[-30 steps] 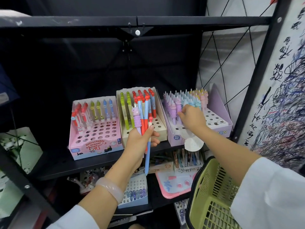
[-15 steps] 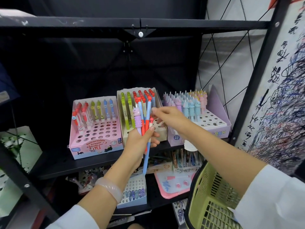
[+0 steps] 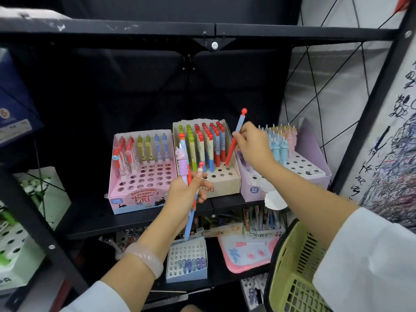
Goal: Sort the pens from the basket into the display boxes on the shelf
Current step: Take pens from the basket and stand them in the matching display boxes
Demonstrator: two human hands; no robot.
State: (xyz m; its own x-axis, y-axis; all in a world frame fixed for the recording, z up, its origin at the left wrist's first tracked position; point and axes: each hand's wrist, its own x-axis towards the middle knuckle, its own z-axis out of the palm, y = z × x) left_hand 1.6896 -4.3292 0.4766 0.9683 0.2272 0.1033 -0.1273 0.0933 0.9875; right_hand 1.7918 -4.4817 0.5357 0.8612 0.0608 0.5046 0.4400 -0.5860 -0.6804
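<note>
Head view, near to far: your left hand [image 3: 186, 194] grips a bundle of pens [image 3: 188, 176]; your right hand [image 3: 252, 147] pinches a red-and-blue pen [image 3: 235, 140], tilted tip-down toward the beige display box [image 3: 234, 183] just below.

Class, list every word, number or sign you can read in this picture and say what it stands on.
"Retractable eraser": front of the pink display box.
"6": round badge on the dark blue box at far left.
Beige display box, lilac display box, lower-shelf price cards: print too blurred to read.
Paper sheet at right: handwritten scribbles, unreadable.
</note>
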